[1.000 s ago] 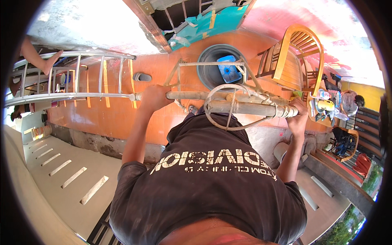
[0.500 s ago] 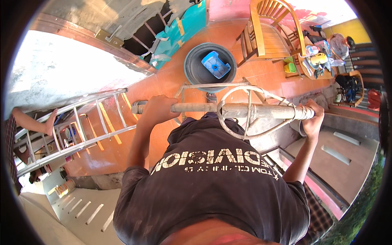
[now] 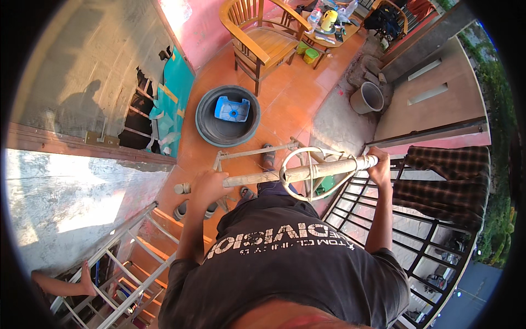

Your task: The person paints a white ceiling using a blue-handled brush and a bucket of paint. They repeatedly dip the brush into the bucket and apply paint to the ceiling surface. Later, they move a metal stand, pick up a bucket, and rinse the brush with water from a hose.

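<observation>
Across my body, at waist height, I carry a pale frame of wooden or cane poles (image 3: 255, 179); its exact kind I cannot make out. My left hand (image 3: 207, 187) is wrapped round the thick pole near its left end. At the other end, my right hand (image 3: 379, 166) grips the pole close to the tip. A bent cane loop (image 3: 284, 185) is bound to the pole near its right half, and a thinner rail (image 3: 256, 149) runs along the far side. Past the frame, a dark round tub (image 3: 205, 131) stands on the floor with a blue plastic piece (image 3: 232, 109) inside.
An aluminium ladder (image 3: 127, 236) leans at the left, with another person's bare foot (image 3: 87, 278) on it. Ahead stand a wooden chair (image 3: 268, 46) and a cluttered small table (image 3: 322, 39). A grey bucket (image 3: 367, 98) and a black metal railing (image 3: 416, 247) are at the right.
My view has swung to the right, so the tub and chair now appear further left and the railing shows more. Both hands keep their hold on the pole frame.
</observation>
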A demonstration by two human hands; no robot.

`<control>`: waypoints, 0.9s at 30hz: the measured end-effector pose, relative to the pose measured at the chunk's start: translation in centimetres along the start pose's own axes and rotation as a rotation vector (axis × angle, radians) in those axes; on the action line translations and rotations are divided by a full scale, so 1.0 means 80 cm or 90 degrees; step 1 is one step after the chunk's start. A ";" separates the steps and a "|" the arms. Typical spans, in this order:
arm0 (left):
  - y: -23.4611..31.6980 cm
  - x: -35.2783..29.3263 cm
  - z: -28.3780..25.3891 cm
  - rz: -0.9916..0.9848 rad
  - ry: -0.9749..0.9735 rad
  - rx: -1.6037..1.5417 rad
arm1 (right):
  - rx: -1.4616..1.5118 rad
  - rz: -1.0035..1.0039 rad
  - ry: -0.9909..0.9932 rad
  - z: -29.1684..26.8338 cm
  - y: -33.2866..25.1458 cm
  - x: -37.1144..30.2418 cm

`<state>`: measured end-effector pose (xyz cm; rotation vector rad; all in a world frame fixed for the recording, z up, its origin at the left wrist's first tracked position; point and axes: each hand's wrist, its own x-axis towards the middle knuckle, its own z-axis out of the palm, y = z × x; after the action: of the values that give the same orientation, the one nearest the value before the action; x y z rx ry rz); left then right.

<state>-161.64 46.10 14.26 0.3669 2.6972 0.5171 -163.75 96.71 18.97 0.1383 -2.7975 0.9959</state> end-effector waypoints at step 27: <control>0.262 0.374 0.092 0.612 -0.002 0.100 | -0.102 0.405 0.395 -0.063 0.095 -0.305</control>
<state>-181.74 76.66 7.19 1.7184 2.4040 0.5270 -140.23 106.53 13.46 -0.9571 -2.3279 0.7251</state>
